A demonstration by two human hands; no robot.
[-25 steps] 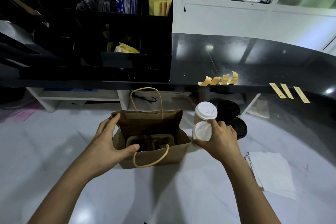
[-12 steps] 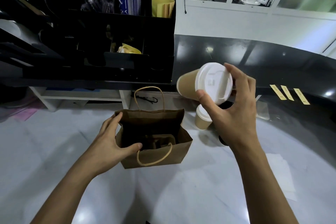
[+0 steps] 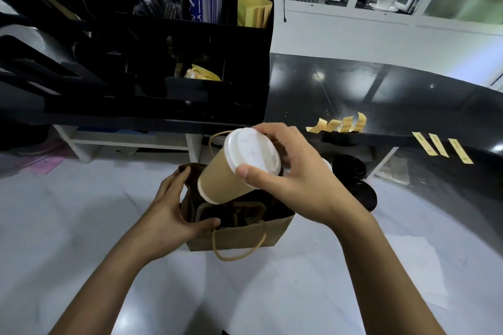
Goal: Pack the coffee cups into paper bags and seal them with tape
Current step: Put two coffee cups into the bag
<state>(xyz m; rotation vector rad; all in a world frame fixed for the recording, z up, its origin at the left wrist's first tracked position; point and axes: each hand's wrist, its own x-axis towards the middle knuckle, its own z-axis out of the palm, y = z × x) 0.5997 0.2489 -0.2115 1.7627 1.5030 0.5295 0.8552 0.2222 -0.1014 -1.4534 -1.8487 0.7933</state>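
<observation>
A brown paper bag (image 3: 245, 236) with twine handles stands open on the white counter, a cardboard cup carrier (image 3: 231, 212) inside it. My left hand (image 3: 174, 209) grips the bag's left rim, thumb on the front wall. My right hand (image 3: 294, 179) holds a tan coffee cup (image 3: 226, 182) by its white lid, tilted with the base pointing down into the bag's mouth. A second white-lidded cup is mostly hidden behind my right hand. Strips of tan tape (image 3: 337, 125) hang off the black shelf edge, with more tape strips (image 3: 441, 147) to the right.
Black lids (image 3: 353, 171) are stacked right of the bag. White paper sheets (image 3: 416, 266) lie at the right. A black organiser (image 3: 136, 62) with sleeves and bags fills the back left. The black shelf (image 3: 381, 95) overhangs the counter.
My right hand has carried the cup from the right, leftward and down, until it hangs over the bag's mouth. My left hand has kept its hold on the bag's rim.
</observation>
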